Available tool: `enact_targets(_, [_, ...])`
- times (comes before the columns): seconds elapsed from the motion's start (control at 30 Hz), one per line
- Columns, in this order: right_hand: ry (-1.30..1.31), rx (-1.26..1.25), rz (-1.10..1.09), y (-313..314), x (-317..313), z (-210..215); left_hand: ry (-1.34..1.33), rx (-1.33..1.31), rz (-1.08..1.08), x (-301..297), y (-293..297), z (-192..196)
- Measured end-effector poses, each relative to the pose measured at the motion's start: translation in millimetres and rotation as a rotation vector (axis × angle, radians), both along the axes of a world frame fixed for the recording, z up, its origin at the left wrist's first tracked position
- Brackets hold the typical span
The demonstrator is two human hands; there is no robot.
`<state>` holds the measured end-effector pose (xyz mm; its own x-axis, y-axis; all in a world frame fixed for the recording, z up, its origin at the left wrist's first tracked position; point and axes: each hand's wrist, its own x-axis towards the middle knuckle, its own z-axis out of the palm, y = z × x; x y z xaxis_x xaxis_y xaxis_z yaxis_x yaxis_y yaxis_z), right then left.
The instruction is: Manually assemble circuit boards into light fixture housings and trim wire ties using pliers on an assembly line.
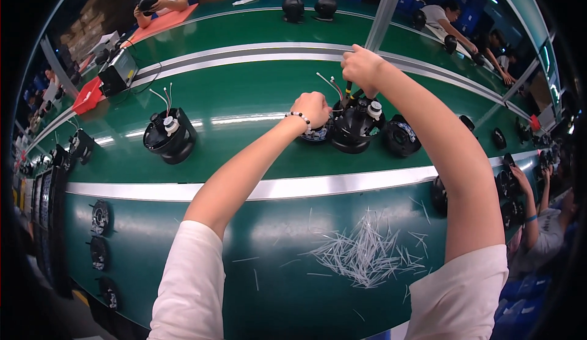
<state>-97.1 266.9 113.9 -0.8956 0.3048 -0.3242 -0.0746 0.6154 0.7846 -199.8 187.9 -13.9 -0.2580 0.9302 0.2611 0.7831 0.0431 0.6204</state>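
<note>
My right hand [363, 70] is closed around pliers [349, 89] with yellow and black handles. Their tip points down into a round black camera-like housing [353, 133] that stands upright on the green belt. Inside it sits a white cylindrical part [374, 109], and thin white and red wires rise at its left. Just left of the housing is my left hand [310, 109], its fingers curled together near the rim; what they pinch is hidden. Beneath that hand lies a round part with a circuit board [316, 135], partly covered. To the right rests a black round cover [401, 136].
A similar wired housing [169, 137] stands at left. On the near bench lies a pile of thin white plastic strips [367, 253]; several black ring parts [99, 218] line its left side. A metal post [386, 13] rises beyond my right hand. Other people work across and at right.
</note>
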Motion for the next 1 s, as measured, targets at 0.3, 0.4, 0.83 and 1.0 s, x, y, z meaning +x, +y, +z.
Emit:
enact_targets(0.3, [0.198,-0.126,-0.085,1.3,35.6,15.1,-0.018,0.059,-0.003,4.6,-13.4,17.4])
enact_targets(0.4, [0.336,-0.088,-0.095,16.6,57.0,37.0,-0.320,-0.310,-0.471,0.0,-55.0,29.0])
enact_targets(0.83, [0.644,-0.323,0.386,-97.3,40.9,73.3,-0.086,0.017,0.168,14.8,-3.6,-49.7])
enact_targets(1.0, [0.627,-0.358,0.476,-117.5,12.4,69.5,-0.252,0.009,0.214,-19.8,-45.4,-51.5])
